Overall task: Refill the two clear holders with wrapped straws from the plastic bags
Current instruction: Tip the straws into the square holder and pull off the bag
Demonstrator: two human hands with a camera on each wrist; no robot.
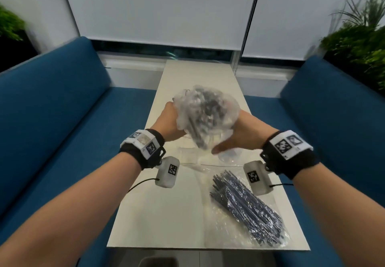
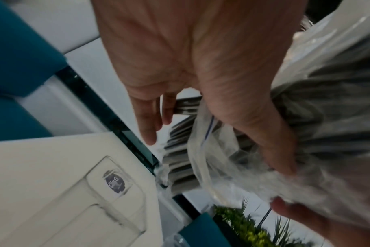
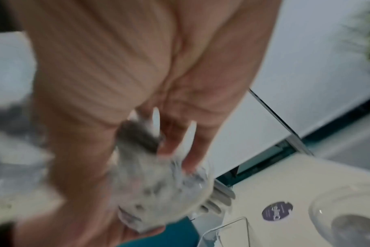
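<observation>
Both hands hold a clear plastic bag [image 1: 205, 116] of dark wrapped straws up above the white table [image 1: 162, 214]. My left hand [image 1: 169, 121] grips the bag's left side, thumb pressed on the plastic [image 2: 327, 117]. From below and on the right, my right hand [image 1: 234, 139] grips it, fingers curled round the crumpled plastic [image 3: 158, 192]. Straw ends poke out of the bag's mouth [image 2: 180, 150]. A second bag of straws [image 1: 245, 210] lies on the table near the front right. A clear rectangular holder [image 2: 108, 192] and a clear round holder [image 3: 344, 217] stand on the table under the hands.
Blue sofas flank the narrow table on the left [image 1: 52, 121] and right [image 1: 333, 110]. Green plants [image 1: 358, 43] stand behind the right sofa, and another plant [image 1: 10, 23] at far left. Loose clear plastic [image 1: 193, 162] lies mid-table.
</observation>
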